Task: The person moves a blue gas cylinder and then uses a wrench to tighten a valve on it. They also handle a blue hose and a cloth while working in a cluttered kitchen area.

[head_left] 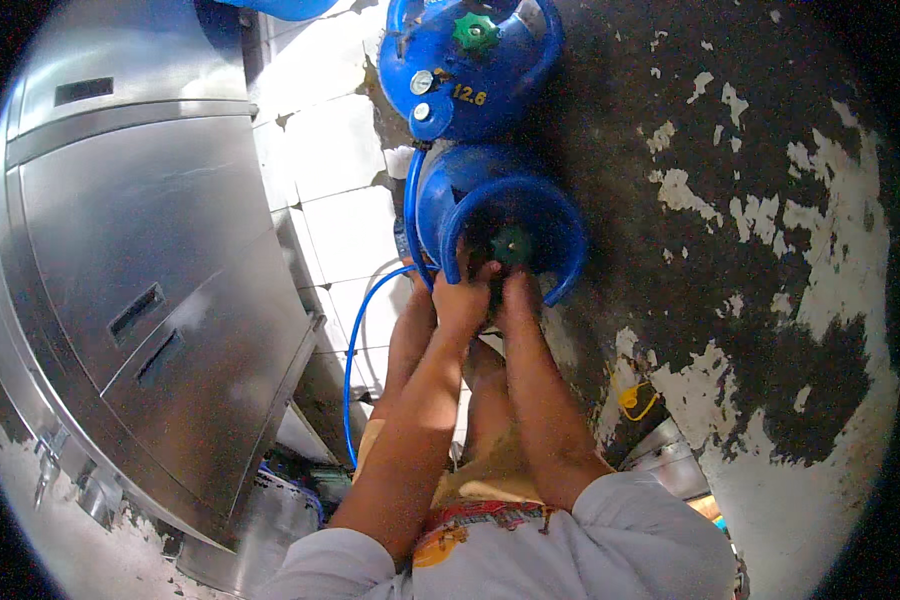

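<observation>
A blue gas cylinder [440,195], tilted with its top toward me, lies in front of my legs. Its curved collar [570,225] opens my way, around a green valve handwheel [511,246]. At the collar's left end is my left hand [460,302], thumb up and fingers closed; what they hold is hidden. My right hand [517,290] reaches inside the collar just below the handwheel, its fingers lost in shadow. A blue hose [350,365] loops past the left side of the collar.
Behind stands a second blue cylinder [510,70] with a green handwheel [475,32] and a gauged regulator [430,115]. Steel cabinets [160,220] line the left, beside white tiles [345,235]. A yellow item [630,398] is on the worn dark floor [690,300] at right.
</observation>
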{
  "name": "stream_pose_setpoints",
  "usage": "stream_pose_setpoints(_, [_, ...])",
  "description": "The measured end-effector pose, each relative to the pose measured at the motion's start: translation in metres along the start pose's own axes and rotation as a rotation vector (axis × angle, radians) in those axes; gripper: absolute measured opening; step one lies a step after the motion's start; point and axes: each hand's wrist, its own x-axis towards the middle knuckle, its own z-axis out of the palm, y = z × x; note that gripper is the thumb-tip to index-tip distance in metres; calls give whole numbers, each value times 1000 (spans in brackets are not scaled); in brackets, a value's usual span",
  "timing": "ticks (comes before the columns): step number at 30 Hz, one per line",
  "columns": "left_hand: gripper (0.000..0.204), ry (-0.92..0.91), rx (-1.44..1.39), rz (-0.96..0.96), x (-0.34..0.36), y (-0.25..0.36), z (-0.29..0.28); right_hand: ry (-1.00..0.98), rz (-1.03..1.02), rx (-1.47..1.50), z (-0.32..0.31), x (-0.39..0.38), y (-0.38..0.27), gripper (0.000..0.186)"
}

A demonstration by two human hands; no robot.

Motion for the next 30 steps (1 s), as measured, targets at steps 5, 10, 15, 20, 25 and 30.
stream_pose_setpoints(5, [56,-38,28,32,7,9,-1,-221,-182,249,-39,47,16,39])
stream_pose_setpoints(10, [51,12,50,61,3,26,-2,-325,68,210,-92,110,20,40])
stream_pose_setpoints(15, [48,86,153,190,5,20,-3,-112,15,240,-78,95,19,45])
stream_pose_setpoints(20, [45,-32,50,141,10,9,-3,173,-39,115,-7,17,-2,34])
stream_pose_setpoints(25, [46,-261,-51,6,28,11,-21,250,-174,84,20,-9,2,32])
stream_pose_setpoints(30, [49,-326,-409,63,28,-29,6,134,-408,-90,-29,10,34,41])
